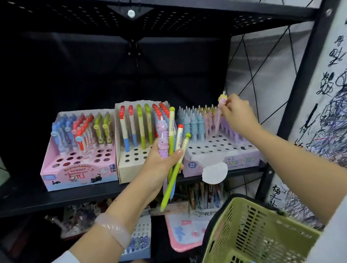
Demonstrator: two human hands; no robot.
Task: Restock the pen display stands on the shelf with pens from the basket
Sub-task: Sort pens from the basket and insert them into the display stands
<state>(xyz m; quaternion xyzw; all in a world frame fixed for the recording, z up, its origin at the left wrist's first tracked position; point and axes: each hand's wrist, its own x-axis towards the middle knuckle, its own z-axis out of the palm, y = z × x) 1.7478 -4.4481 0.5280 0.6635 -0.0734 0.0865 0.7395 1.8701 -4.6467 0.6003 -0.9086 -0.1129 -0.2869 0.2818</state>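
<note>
- Pink unicorn pen (219, 113) pinched near its topper by the right hand (238, 113), tip angled down into the back rows of the lilac unicorn stand (223, 147) at the right end of the shelf (52, 198).
- Bundle of spare pens (172, 151) gripped in the left hand (160, 163), fingers curled round it: a lilac unicorn pen, green ones, a red-capped one; held in front of the middle beige stand (130, 163).
- Pink eraser-pen stand (78, 153) at the shelf's left, partly filled, empty holes along its front rows.
- Green basket (252, 233) hanging low right, below the shelf's front edge.
- Likely risk: tip missing its hole, since neighbouring pens crowd the back rows; a sideways nudge could tip a row.
- Likely risk: loose fan of pens slipping from the left grip, the longest green one already jutting well below the palm.
- Open room: front rows of all three stands empty, free to approach from above; black post (298, 98) near the right wrist limits swing rightward; upper shelf (183, 17) well above.
</note>
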